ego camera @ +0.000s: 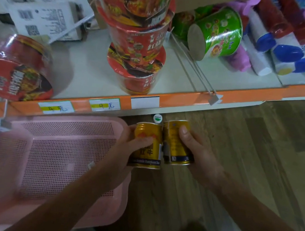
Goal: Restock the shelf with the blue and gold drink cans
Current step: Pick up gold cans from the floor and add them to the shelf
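Observation:
My left hand (pixel 125 150) grips a gold drink can (pixel 146 152) with red and blue print, held upright just right of a pink basket. My right hand (pixel 196 152) grips a second gold can (pixel 176 146), tilted slightly, its side touching the first can. Both cans hang in front of and below the shelf (pixel 171 75), whose orange front edge runs across the view above them. The shelf board between the red noodle cups and the green cup is bare.
A pink mesh basket (pixel 52 151) sits at lower left, nothing visible inside. A stack of red noodle cups (pixel 139 43), a tipped red bowl (pixel 16 67), a green cup (pixel 216 33), wire dividers (pixel 195 67) and blue-capped bottles (pixel 280 50) occupy the shelf. A small white cap (pixel 157 118) lies under the shelf edge.

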`<state>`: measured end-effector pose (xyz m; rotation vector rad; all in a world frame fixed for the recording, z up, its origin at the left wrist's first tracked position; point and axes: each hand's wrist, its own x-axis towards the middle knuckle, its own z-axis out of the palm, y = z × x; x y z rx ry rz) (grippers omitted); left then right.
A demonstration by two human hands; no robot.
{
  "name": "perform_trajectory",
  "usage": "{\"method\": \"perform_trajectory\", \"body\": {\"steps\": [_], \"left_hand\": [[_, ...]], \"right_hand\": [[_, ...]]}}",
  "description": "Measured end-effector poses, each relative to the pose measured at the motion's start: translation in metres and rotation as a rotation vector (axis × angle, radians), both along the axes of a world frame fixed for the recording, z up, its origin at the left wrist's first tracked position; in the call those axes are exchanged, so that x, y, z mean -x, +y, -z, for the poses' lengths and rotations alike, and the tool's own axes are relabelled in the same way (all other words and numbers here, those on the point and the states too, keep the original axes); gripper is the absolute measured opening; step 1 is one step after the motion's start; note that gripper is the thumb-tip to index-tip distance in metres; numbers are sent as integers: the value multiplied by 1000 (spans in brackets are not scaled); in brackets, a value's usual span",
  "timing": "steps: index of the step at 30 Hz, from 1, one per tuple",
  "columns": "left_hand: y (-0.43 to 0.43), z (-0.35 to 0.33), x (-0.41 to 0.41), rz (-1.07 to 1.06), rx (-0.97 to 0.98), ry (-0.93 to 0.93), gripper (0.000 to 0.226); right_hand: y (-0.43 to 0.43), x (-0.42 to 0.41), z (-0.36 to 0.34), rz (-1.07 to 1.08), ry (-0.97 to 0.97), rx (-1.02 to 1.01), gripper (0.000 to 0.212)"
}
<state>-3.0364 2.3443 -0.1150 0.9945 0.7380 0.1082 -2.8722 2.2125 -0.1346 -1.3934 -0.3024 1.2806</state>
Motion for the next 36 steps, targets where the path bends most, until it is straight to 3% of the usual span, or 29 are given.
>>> {"method": "perform_trajectory", "body": {"steps": [3, 5, 7, 10, 14, 21, 36], "left_hand": [[-1, 4, 3, 14, 105, -17, 62], [-3, 7, 3, -8, 147, -17, 56], [-3, 10, 3, -14, 150, -37, 66], [-2, 14, 0, -23, 155, -49, 78], [-1, 17, -3, -75, 114, -57, 68], [2, 19, -3, -143, 77, -46, 65], [-3, 12, -10, -122, -19, 41, 68]], "right_hand": [[-1, -1, -2, 9, 33, 4, 95], [-1, -2, -3, 5, 54, -13, 80], [0, -1, -6, -6, 60, -34, 70], [0, 1, -6, -46, -35, -42, 83], [-1, 3, -2, -65, -183, -22, 74], [5, 3, -3, -10, 32, -78, 58], [6, 0, 0, 20, -4, 4, 76]]}}
